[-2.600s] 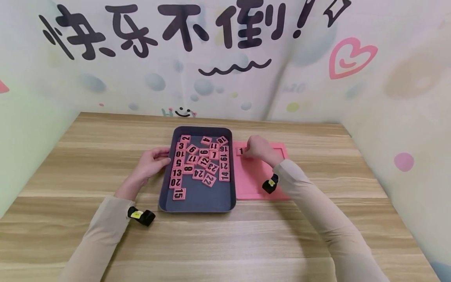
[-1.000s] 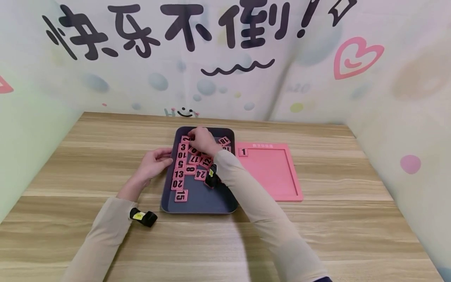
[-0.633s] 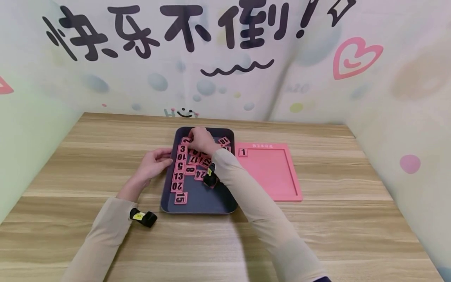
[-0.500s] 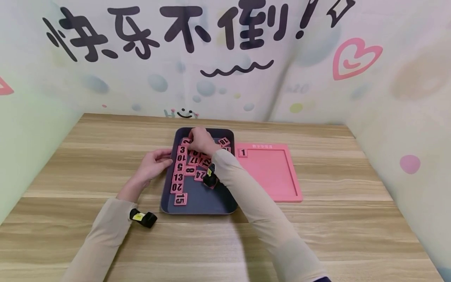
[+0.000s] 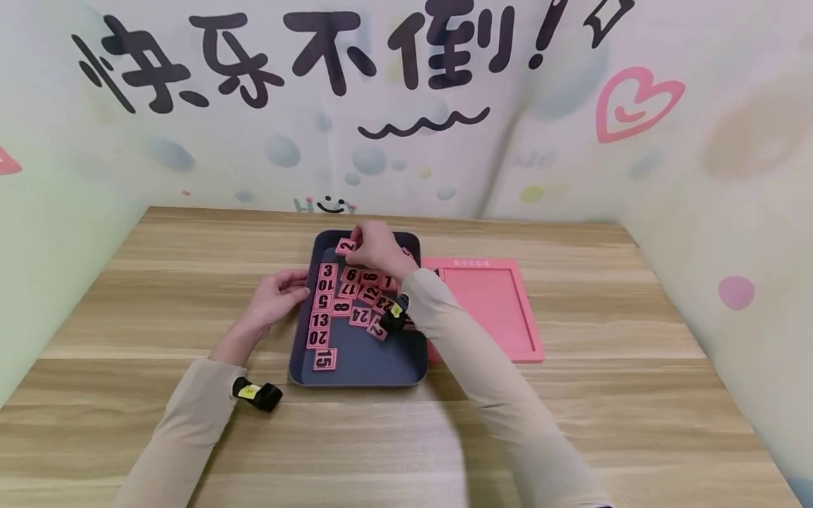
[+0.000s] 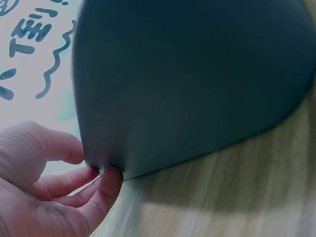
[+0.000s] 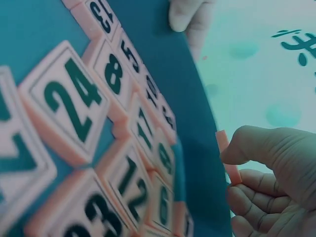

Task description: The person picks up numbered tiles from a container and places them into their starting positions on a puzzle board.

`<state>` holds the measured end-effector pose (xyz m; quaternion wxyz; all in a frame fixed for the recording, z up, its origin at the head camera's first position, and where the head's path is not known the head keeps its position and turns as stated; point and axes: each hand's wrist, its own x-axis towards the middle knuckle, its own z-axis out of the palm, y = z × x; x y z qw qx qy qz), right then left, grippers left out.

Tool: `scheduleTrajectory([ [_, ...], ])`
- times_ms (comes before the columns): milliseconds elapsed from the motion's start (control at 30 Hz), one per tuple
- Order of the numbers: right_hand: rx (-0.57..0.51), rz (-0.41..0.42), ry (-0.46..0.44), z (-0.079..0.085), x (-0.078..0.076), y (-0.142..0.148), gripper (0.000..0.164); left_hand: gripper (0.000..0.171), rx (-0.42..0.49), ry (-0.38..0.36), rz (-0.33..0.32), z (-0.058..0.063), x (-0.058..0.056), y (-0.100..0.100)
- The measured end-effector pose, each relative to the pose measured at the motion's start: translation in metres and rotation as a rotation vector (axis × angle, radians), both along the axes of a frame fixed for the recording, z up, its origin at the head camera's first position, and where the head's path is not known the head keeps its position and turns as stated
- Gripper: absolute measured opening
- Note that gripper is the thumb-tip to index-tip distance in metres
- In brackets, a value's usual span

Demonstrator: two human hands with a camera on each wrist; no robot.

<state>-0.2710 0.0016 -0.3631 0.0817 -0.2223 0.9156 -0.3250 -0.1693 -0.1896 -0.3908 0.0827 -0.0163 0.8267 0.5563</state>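
My right hand [image 5: 379, 248] pinches a pink number tile [image 5: 346, 246] marked 2 between thumb and fingers, over the far end of the dark tray [image 5: 387, 363]. In the right wrist view the same tile [image 7: 228, 157] appears edge-on in the fingertips. My left hand [image 5: 277, 299] is at the tray's left side, its thumb and fingertips against the outer wall, as the left wrist view shows. Within the tray, tiles 3 [image 5: 327, 271], 10, 5, 13, 20 and 15 form a column along the left. Others, such as 24 [image 5: 360, 315], lie loose; the right hand and wrist hide some.
A pink square frame board [image 5: 485, 310] lies right of the tray, with tile 1 [image 5: 437, 273] in its upper left corner, partly covered by the right sleeve. The wooden table [image 5: 356, 444] ends at a wall sheet with black lettering behind.
The right hand came from tile 1 on the board to the tray, took hold of tile 2, and lifted it out of the column's top, slightly rightward. The left hand stays at the tray.
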Motion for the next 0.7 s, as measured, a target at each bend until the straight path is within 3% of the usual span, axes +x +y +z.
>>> scheduleTrajectory([
  [267,-0.036,-0.008,0.047,0.019,0.012,0.027,0.027,0.044,-0.015,0.003,0.004,0.001,0.000,0.000],
  [700,-0.096,-0.052,0.057,0.020,0.032,0.080,0.030,0.044,-0.015,0.011,0.003,0.000,0.001,0.001],
])
